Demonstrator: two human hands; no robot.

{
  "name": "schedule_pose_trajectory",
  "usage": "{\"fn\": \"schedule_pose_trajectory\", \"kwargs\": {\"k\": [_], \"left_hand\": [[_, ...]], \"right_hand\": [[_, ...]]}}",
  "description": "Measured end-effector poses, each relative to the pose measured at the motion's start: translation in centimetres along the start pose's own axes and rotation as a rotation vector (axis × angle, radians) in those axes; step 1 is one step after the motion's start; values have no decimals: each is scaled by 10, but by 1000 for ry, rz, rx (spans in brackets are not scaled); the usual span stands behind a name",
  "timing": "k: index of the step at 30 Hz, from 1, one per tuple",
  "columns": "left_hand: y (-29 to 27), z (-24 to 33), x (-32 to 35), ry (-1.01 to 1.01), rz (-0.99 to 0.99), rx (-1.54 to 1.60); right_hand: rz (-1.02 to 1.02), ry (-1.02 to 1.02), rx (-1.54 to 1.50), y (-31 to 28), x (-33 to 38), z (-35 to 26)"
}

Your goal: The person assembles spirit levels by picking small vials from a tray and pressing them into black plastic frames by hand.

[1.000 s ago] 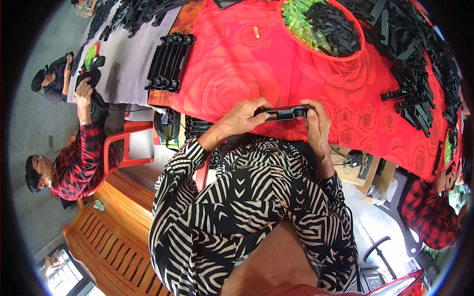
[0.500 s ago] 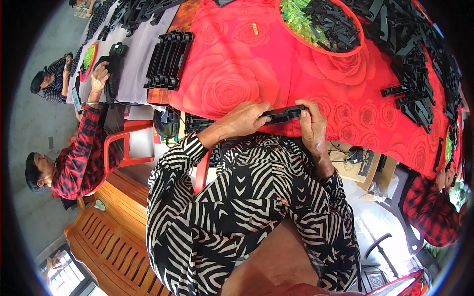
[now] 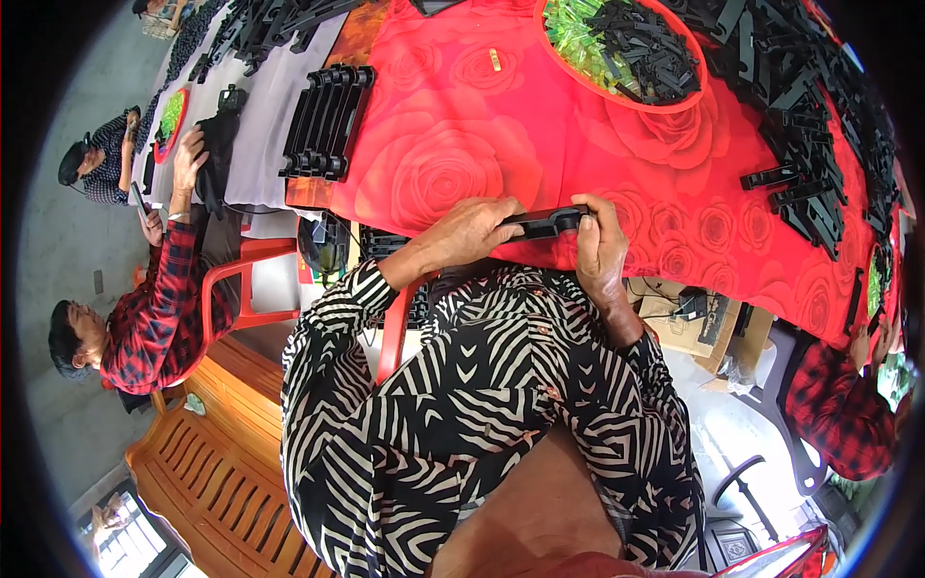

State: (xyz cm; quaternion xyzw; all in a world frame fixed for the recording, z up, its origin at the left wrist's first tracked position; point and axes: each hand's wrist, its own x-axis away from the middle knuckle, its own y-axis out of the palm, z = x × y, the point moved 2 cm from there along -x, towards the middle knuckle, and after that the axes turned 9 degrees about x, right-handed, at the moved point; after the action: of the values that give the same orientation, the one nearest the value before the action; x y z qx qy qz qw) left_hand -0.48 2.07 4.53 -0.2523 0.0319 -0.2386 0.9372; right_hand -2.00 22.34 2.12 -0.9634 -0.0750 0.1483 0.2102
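Note:
A long black plastic part [image 3: 545, 223] lies crosswise at the near edge of the red rose-patterned tablecloth [image 3: 462, 144]. My left hand [image 3: 474, 231] grips its left end with the fingers curled over it. My right hand [image 3: 599, 249] holds its right end, thumb on top. Both sleeves carry a black-and-white zigzag pattern.
A row of stacked black parts [image 3: 326, 120] stands at the left on the table. A round red basin [image 3: 624, 46] with black and green pieces sits at the back. A heap of black parts [image 3: 807, 116] fills the right side. People in red plaid sit at left [image 3: 145, 318] and right [image 3: 843, 405].
My hands have stayed on the black part at the table edge, shifting it slightly. The person at the left has reached an arm out over the table.

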Motion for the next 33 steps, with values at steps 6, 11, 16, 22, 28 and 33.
{"fn": "schedule_pose_trajectory", "kwargs": {"k": [6,11,16,22,28,33], "left_hand": [[1,4,-4,-41,-67,-44],[4,6,-5,-117,-171,42],[4,8,-1,-157,-233,21],[7,7,0,13,-39,-20],[-5,0,-15,-20,-85,-66],[-34,-27,-31,-58,-6,2]], "right_hand": [[-19,62,-35,1,1,0],[7,46,-18,2,3,1],[-43,5,2,1,2,0],[30,-117,99,-1,0,-6],[30,22,56,4,-15,-2],[-133,355,-79,18,-27,20]]}}
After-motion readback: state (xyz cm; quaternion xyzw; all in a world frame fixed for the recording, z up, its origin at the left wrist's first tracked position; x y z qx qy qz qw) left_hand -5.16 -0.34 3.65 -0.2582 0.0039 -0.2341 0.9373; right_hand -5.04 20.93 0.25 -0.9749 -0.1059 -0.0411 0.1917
